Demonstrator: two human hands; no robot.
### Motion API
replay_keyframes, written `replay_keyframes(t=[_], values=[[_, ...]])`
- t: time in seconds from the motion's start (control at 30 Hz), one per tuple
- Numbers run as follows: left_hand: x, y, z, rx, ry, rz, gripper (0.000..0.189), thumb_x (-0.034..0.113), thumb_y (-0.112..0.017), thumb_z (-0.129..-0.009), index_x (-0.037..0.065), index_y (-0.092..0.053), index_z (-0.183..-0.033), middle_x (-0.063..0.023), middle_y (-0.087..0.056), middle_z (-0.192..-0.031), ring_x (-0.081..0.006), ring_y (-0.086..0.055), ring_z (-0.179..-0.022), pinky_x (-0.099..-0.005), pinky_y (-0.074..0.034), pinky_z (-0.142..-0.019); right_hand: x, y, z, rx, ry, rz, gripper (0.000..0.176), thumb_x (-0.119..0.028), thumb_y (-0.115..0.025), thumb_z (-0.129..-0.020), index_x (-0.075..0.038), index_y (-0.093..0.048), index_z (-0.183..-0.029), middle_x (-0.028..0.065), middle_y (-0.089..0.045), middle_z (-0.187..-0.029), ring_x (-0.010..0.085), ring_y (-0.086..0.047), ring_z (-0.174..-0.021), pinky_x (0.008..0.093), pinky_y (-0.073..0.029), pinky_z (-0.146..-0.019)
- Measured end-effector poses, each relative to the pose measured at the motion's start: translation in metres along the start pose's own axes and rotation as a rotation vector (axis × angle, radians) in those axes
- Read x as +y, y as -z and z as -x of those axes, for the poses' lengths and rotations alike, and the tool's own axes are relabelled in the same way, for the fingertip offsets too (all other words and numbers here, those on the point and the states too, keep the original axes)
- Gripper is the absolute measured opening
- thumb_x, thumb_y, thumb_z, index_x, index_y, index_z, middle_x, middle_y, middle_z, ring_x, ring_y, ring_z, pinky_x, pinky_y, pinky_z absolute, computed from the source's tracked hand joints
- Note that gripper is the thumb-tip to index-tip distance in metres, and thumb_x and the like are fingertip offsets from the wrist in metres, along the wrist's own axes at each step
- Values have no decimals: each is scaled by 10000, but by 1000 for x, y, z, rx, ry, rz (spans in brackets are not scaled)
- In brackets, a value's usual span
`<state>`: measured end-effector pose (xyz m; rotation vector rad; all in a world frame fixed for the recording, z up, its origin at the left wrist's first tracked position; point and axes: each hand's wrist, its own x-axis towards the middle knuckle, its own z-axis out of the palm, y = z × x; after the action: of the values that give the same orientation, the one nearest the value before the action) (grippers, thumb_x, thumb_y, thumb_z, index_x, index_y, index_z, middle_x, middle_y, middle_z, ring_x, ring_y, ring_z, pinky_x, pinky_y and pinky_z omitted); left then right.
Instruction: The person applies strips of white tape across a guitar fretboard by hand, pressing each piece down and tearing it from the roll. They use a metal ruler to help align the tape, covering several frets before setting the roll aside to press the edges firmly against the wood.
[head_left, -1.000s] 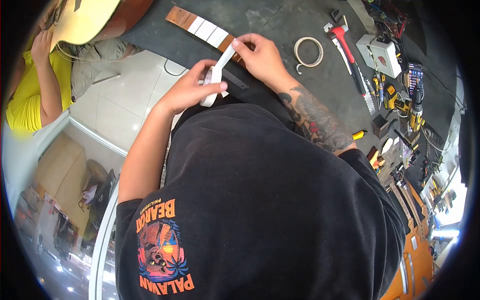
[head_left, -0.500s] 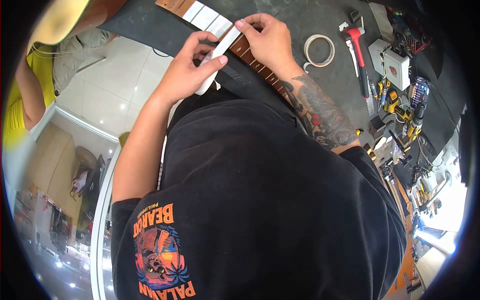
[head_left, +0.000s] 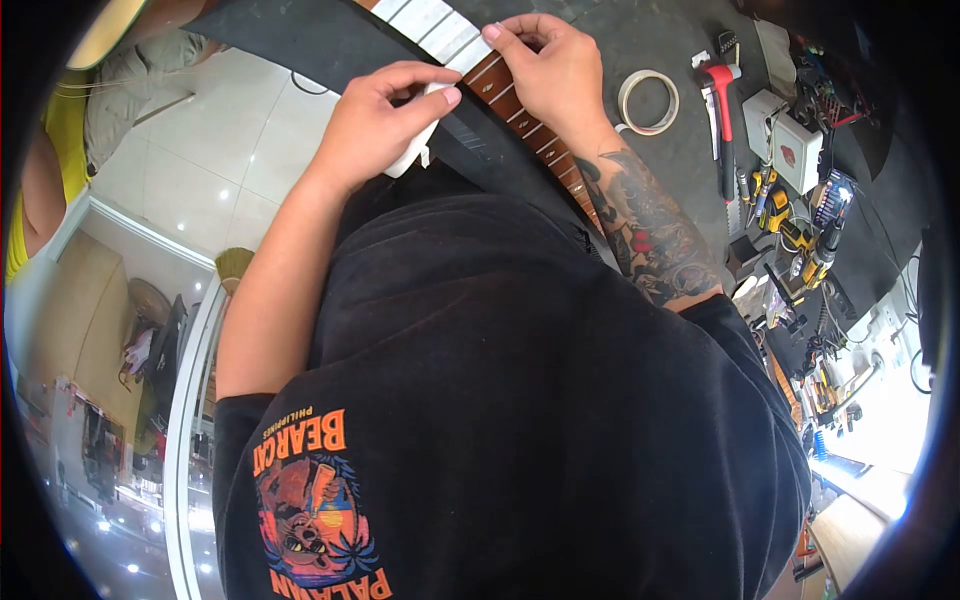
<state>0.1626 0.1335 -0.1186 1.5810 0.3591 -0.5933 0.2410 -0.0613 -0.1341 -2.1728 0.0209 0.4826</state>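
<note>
A guitar neck [head_left: 548,150] with a dark reddish-brown fretboard and pale inlays lies slanting across the top of the view. White tape strips [head_left: 425,22] cover the spaces between its upper frets. My left hand [head_left: 375,125] is closed around a roll of white tape [head_left: 408,158], mostly hidden behind the fingers. From it a short white tape strip [head_left: 468,58] spans the fretboard, beside the strips there. At the far edge of the neck, my right hand [head_left: 550,75] pinches the strip's other end between thumb and fingers.
On the dark bench at right lie a tape roll [head_left: 648,103], a red-headed hammer [head_left: 722,95], a white box [head_left: 785,140] and yellow power drills [head_left: 785,215]. Another person's yellow-clothed side [head_left: 62,150] shows at left, near a guitar body [head_left: 105,35].
The tape strip, held up between both hands before, now lies down at the fretboard beside the other strips. My left hand has lowered slightly toward the neck. The view has shifted a little.
</note>
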Motion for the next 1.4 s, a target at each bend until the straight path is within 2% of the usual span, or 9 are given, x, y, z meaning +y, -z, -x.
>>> replay_keyframes(t=[0.03,0.33,0.73,1.13,1.4], values=[[3,1,-1,-10,88,15,268,198,-720,-935,54,-743,-1160,-11,-710,-979,-92,-608,-917,-248,-470,-866,0,0,0,1,5,-1,304,-321,-766,-877,-27,-762,-954,140,-763,-860,236,-743,-787,347,-568,-738],[12,1,-5,-28,193,25,382,277,-759,-898,23,-734,-1181,-59,-733,-1036,-118,-639,-981,-254,-462,-936,3,0,-1,11,49,7,301,-327,-765,-877,-33,-769,-942,138,-762,-843,239,-747,-782,351,-571,-730],[16,2,-10,-24,235,99,428,285,-772,-869,-14,-727,-1173,-94,-735,-1104,-145,-658,-1023,-263,-469,-957,6,-2,-3,12,35,-2,304,-330,-767,-872,-33,-775,-933,138,-763,-842,230,-744,-769,343,-568,-719],[14,6,-11,-45,244,109,421,278,-780,-861,-11,-731,-1163,-96,-737,-1093,-156,-662,-1023,-263,-470,-955,2,0,-2,10,10,-21,300,-328,-772,-868,-34,-776,-932,123,-760,-817,205,-730,-731,330,-560,-696],[15,10,-15,-66,259,122,454,328,-781,-847,4,-737,-1162,-103,-736,-1111,-184,-646,-1090,-305,-407,-1045,2,-1,-2,14,14,-15,300,-331,-769,-869,-37,-777,-928,119,-760,-816,200,-729,-723,329,-559,-686]])
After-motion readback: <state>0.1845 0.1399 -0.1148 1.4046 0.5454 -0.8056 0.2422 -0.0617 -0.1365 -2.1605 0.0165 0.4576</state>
